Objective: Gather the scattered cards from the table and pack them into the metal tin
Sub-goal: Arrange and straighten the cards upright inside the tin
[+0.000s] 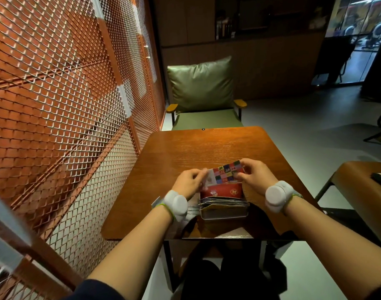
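Note:
A silver metal tin (224, 214) stands on the wooden table (206, 146) near its front edge. Several cards stand packed inside it, with red cards (222, 190) at the far side. Just above the tin's far end, both hands hold a card with a colourful checkered pattern (227, 174). My left hand (190, 182) pinches its left end, where a pale card also shows. My right hand (253, 177) pinches its right end. The card is tilted, its lower edge at the tin's opening.
A pale flat object (157, 202), partly hidden, lies under my left wrist beside the tin. A green cushioned chair (204, 94) faces me across the table. An orange mesh screen (66, 105) runs along the left. Another table (362, 180) stands at the right.

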`<state>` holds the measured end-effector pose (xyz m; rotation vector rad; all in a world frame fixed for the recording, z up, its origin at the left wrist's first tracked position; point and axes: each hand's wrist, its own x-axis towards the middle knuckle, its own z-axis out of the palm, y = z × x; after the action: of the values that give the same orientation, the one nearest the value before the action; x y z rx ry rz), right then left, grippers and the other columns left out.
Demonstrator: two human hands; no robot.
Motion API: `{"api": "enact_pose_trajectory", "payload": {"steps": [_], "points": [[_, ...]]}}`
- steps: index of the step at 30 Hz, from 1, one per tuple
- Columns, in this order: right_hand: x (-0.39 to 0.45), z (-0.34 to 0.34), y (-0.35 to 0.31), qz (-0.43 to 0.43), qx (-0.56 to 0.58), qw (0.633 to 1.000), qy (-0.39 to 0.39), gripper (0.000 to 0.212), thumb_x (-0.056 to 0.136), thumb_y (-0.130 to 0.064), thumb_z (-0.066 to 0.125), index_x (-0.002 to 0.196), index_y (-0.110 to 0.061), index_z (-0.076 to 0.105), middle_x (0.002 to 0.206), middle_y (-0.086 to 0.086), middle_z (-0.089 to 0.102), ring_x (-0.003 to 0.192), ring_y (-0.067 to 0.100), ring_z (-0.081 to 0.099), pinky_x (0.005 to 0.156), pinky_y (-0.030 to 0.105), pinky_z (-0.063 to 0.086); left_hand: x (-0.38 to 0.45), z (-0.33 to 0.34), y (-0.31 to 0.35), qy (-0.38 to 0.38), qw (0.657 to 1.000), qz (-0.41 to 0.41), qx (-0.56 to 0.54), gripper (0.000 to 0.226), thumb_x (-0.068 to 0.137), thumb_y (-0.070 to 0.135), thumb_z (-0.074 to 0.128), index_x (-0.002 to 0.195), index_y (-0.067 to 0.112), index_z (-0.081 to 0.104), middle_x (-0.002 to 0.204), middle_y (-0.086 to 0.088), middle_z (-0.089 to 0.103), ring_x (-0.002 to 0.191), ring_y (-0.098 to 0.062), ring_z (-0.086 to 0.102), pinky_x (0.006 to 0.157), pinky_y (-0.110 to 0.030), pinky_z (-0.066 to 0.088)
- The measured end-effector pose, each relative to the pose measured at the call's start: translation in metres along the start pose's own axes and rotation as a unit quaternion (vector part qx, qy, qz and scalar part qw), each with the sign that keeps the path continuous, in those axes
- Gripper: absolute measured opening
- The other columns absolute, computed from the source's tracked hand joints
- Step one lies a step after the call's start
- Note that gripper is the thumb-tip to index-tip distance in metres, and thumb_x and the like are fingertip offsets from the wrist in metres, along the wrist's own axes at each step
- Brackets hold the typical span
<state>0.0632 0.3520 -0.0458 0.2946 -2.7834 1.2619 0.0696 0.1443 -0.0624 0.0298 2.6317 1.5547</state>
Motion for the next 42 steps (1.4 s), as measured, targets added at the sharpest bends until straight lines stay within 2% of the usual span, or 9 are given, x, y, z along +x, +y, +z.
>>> {"api": "enact_pose_trajectory", "payload": {"steps": [3, 7, 11, 15, 19, 26, 34, 39, 42], "points": [[0.000, 0.000, -0.002, -0.006, 0.047, 0.999, 0.007, 0.020, 0.083, -0.001, 0.065, 0.098, -0.013, 0.072, 0.112, 0.006, 0.060, 0.107, 0.019, 0.055, 0.080, 0.032, 0.054, -0.001, 0.002, 0.007, 0.043, 0.983, -0.050, -0.171, 0.046, 0.096, 0.041, 0.048, 0.088, 0.001, 0.070, 0.086, -0.017, 0.063, 0.076, -0.024, 0.058, 0.074, -0.035, 0.048], [0.000, 0.001, -0.001, 0.005, 0.099, 0.995, -0.003, 0.026, 0.088, -0.008, 0.061, 0.111, -0.016, 0.069, 0.112, -0.001, 0.055, 0.104, 0.012, 0.052, 0.059, 0.014, 0.048, -0.001, 0.001, 0.007, 0.059, 0.989, -0.034, -0.134, 0.037, 0.086, 0.011, 0.068, 0.121, 0.006, 0.059, 0.115, -0.015, 0.062, 0.108, -0.024, 0.061, 0.089, -0.039, 0.056], [0.002, 0.001, 0.004, 0.038, 0.147, 0.988, 0.008, 0.026, 0.096, -0.010, 0.047, 0.116, -0.011, 0.064, 0.110, 0.000, 0.058, 0.100, 0.012, 0.055, 0.062, 0.017, 0.052, 0.001, 0.003, 0.003, 0.089, 0.989, -0.032, -0.110, 0.033, 0.086, 0.010, 0.068, 0.118, 0.007, 0.060, 0.108, -0.015, 0.067, 0.100, -0.024, 0.066, 0.082, -0.037, 0.058], [0.002, 0.005, 0.008, 0.010, 0.032, 0.999, -0.011, 0.029, 0.089, -0.014, 0.060, 0.118, -0.015, 0.059, 0.111, 0.002, 0.060, 0.104, 0.013, 0.055, 0.078, 0.031, 0.057, 0.003, 0.005, -0.002, 0.089, 0.995, -0.005, -0.040, 0.014, 0.086, 0.014, 0.068, 0.100, 0.012, 0.066, 0.102, -0.011, 0.068, 0.097, -0.022, 0.066, 0.085, -0.041, 0.059], [0.003, 0.010, 0.014, 0.015, -0.087, 0.996, -0.023, 0.013, 0.087, -0.018, 0.063, 0.099, -0.018, 0.069, 0.104, 0.003, 0.069, 0.096, 0.015, 0.061, 0.082, 0.030, 0.054, 0.005, 0.004, -0.011, 0.075, 0.989, 0.033, 0.122, 0.007, 0.085, 0.024, 0.069, 0.089, 0.020, 0.073, 0.087, 0.004, 0.071, 0.087, -0.011, 0.064, 0.078, -0.024, 0.052], [0.004, 0.017, 0.012, 0.012, -0.199, 0.979, -0.043, 0.012, 0.086, -0.022, 0.065, 0.094, -0.018, 0.072, 0.110, 0.002, 0.064, 0.100, 0.019, 0.059, 0.087, 0.032, 0.050, 0.004, 0.003, -0.012, 0.088, 0.981, 0.075, 0.157, 0.015, 0.087, 0.025, 0.068, 0.099, 0.019, 0.073, 0.089, 0.008, 0.069, 0.080, -0.003, 0.060, 0.076, -0.017, 0.047], [0.001, 0.017, 0.013, -0.015, -0.211, 0.976, -0.045, 0.011, 0.081, -0.020, 0.070, 0.090, -0.018, 0.065, 0.101, 0.000, 0.056, 0.092, 0.016, 0.056, 0.083, 0.031, 0.052, 0.002, -0.003, 0.002, -0.174, 0.958, 0.035, 0.227, 0.040, 0.087, 0.047, 0.060, 0.111, 0.017, 0.071, 0.107, -0.005, 0.073, 0.086, -0.013, 0.061, 0.082, -0.031, 0.052], [-0.005, 0.017, 0.007, -0.083, -0.164, 0.982, -0.042, 0.011, 0.082, -0.030, 0.068, 0.089, -0.022, 0.065, 0.088, -0.008, 0.056, 0.085, 0.012, 0.055, 0.075, 0.025, 0.050, 0.005, 0.002, 0.010, -0.212, 0.939, 0.042, 0.268, 0.038, 0.091, 0.037, 0.059, 0.118, 0.013, 0.069, 0.116, -0.006, 0.070, 0.102, -0.021, 0.064, 0.093, -0.032, 0.051], [-0.011, 0.017, 0.003, -0.086, -0.141, 0.980, -0.110, 0.022, 0.084, -0.037, 0.064, 0.094, -0.019, 0.073, 0.088, -0.004, 0.068, 0.082, 0.014, 0.062, 0.073, 0.026, 0.050, 0.004, 0.005, 0.010, -0.213, 0.934, 0.038, 0.284, 0.046, 0.093, 0.047, 0.051, 0.111, 0.009, 0.070, 0.087, -0.009, 0.064, 0.077, -0.019, 0.054, 0.071, -0.030, 0.044]]}}
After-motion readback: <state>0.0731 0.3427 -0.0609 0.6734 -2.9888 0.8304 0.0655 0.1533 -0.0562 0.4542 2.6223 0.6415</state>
